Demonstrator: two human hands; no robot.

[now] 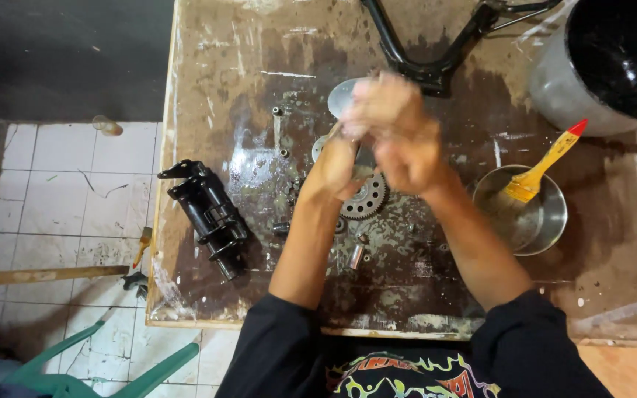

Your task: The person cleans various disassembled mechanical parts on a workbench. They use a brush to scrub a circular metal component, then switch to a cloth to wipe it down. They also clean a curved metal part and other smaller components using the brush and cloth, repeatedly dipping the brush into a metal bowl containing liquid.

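Note:
My left hand (335, 168) and my right hand (396, 133) are pressed together above the middle of a stained wooden workbench (245, 66). Between them they grip a round grey metal part (342, 96), partly hidden by the blurred fingers. Directly below the hands lies a toothed sprocket gear (366, 200) flat on the bench. Small bolts and a short metal sleeve (356, 256) are scattered about it.
A black metal bracket assembly (206, 215) lies at the bench's left edge. At right, a steel bowl (547, 221) holds a yellow brush (543, 163) with a red tip. A large dark pot (613, 59) and a black tube frame (425, 59) stand behind. A green chair (90, 368) is on the tiled floor.

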